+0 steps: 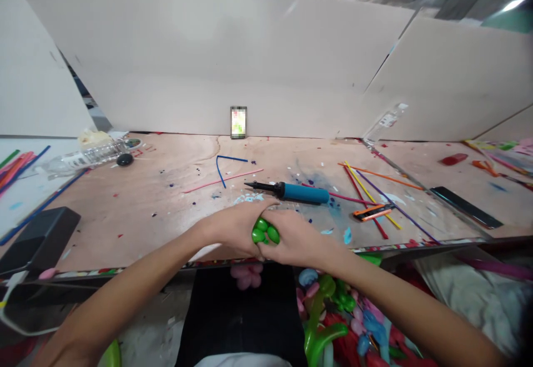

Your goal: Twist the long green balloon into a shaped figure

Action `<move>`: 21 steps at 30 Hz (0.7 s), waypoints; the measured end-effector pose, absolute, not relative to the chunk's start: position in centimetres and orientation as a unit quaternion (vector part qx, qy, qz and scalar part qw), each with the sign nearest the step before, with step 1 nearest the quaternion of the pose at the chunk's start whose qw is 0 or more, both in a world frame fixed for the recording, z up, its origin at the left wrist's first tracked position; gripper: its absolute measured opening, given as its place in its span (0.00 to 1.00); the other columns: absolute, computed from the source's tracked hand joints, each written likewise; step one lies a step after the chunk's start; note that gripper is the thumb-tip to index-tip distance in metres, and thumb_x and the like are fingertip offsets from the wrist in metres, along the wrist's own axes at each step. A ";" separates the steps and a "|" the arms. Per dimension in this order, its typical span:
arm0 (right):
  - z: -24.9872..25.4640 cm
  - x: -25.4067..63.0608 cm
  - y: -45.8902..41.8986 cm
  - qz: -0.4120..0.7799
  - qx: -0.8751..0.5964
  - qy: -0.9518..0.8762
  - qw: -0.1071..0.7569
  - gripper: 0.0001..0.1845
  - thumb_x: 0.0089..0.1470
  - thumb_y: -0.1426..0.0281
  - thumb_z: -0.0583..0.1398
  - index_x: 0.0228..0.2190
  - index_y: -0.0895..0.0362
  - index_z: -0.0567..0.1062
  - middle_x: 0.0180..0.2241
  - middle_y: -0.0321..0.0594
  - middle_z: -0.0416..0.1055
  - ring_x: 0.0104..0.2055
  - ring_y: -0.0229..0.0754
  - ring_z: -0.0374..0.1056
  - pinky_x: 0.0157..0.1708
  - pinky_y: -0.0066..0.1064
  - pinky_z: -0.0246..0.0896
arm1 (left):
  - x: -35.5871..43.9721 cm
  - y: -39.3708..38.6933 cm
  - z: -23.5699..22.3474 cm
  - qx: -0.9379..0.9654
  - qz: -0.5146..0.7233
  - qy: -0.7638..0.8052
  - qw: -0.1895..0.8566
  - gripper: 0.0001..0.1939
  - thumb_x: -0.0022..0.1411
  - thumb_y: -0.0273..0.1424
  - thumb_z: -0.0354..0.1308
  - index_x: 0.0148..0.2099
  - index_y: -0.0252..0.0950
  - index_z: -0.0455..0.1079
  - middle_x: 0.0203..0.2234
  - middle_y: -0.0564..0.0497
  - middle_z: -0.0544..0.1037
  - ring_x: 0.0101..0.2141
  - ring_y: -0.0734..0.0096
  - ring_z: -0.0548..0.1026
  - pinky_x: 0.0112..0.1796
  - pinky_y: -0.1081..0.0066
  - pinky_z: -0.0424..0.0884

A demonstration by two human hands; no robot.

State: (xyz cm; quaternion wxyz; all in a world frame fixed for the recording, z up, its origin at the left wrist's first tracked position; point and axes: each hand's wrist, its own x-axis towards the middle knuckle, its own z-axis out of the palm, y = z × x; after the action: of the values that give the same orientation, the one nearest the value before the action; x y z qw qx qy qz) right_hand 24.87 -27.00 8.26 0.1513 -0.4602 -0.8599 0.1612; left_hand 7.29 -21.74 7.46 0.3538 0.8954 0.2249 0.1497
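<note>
Both of my hands meet at the front edge of the table, wrapped round a green balloon (260, 230) twisted into small round bubbles. My left hand (244, 225) curls round it from the left, and my right hand (291, 236) closes on it from the right. Only the bubbles between the hands show; the rest of the balloon is hidden by my fingers. Just beyond my hands lies a blue balloon pump (306, 192) with a black nozzle pointing left.
Uninflated balloons, one blue (231, 159) and one pink (225, 180), lie behind the pump. To the right are an orange utility knife (373, 212) and a dark phone (465, 207). A lit phone (239, 122) leans on the white partition (187, 50). Plastic bottles (89, 155) and a black box (45, 239) stand left.
</note>
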 end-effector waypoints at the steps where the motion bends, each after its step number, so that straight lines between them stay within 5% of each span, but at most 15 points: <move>1: 8.4 25.0 -27.2 0.145 -0.463 -0.864 0.137 0.14 0.45 0.66 0.61 0.36 0.59 0.72 0.35 0.44 0.75 0.36 0.47 0.70 0.35 0.33 0.58 | 7.4 -22.1 7.6 0.899 0.155 0.227 0.342 0.50 0.40 0.34 0.68 0.65 0.36 0.53 0.53 0.40 0.72 0.49 0.50 0.73 0.47 0.60 0.69; 8: 9.1 25.4 -27.4 0.094 -0.459 -0.880 0.071 0.10 0.51 0.66 0.57 0.37 0.57 0.70 0.36 0.45 0.75 0.38 0.49 0.71 0.36 0.34 0.58 | 7.7 -22.8 8.0 0.906 0.137 0.280 0.287 0.50 0.43 0.33 0.63 0.67 0.33 0.48 0.53 0.39 0.71 0.50 0.51 0.73 0.46 0.62 0.69; 14: 8.5 25.3 -27.3 0.097 -0.480 -0.870 0.064 0.23 0.56 0.62 0.56 0.50 0.61 0.64 0.35 0.48 0.76 0.37 0.53 0.72 0.32 0.35 0.56 | 7.3 -22.2 7.0 0.886 0.133 0.319 0.309 0.55 0.41 0.34 0.65 0.68 0.34 0.44 0.45 0.42 0.76 0.42 0.54 0.76 0.38 0.65 0.71; 17: 9.1 25.2 -27.5 0.093 -0.507 -0.854 0.073 0.29 0.56 0.59 0.57 0.53 0.63 0.59 0.34 0.48 0.75 0.35 0.54 0.72 0.28 0.34 0.53 | 7.3 -22.4 7.1 0.878 0.157 0.296 0.341 0.41 0.40 0.32 0.65 0.59 0.35 0.60 0.39 0.49 0.77 0.34 0.64 0.75 0.32 0.71 0.68; 21: 9.8 25.3 -27.3 0.105 -0.478 -0.872 0.021 0.20 0.55 0.60 0.59 0.44 0.59 0.64 0.33 0.46 0.74 0.34 0.52 0.71 0.27 0.32 0.49 | 7.7 -22.9 7.0 0.895 0.131 0.284 0.319 0.15 0.45 0.33 0.62 0.38 0.35 0.71 0.26 0.53 0.76 0.25 0.71 0.72 0.26 0.74 0.63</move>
State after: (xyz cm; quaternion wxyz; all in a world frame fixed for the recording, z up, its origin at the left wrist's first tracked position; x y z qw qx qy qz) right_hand 25.25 -27.32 9.80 0.0207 -0.4777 -0.8719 0.1052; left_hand 7.67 -22.86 7.05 0.3187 0.8947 0.2844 0.1306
